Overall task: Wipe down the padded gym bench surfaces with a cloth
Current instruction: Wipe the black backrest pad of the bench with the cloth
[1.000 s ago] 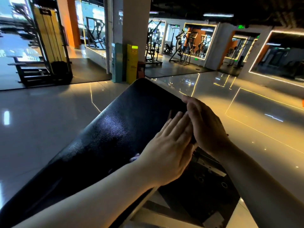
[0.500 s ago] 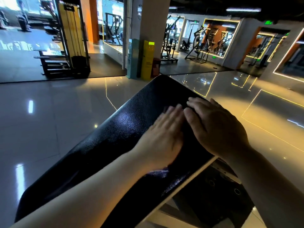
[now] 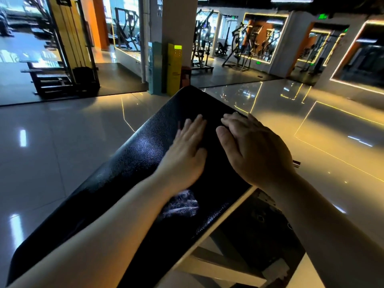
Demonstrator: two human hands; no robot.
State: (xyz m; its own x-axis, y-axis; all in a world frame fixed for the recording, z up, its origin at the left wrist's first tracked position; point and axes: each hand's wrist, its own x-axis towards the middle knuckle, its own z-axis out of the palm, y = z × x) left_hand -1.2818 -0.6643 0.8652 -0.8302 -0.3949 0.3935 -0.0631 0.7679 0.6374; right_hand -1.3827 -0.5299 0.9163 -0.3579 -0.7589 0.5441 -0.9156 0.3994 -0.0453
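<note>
Stretching diagonally from the lower left toward a yellow kiosk [image 3: 174,69] across the glossy tiled floor [image 3: 62,142], the black padded bench [image 3: 128,163] is touched by both hands near its far end. The left hand [image 3: 187,154] is laid flat with fingers straight and close together, somewhat blurred, while the right hand [image 3: 255,150] is set just beside it at the pad's right edge, fingers gently bent and holding nothing. A pale mottled patch [image 3: 182,202] is seen under the left wrist; whether it is the cloth cannot be told.
</note>
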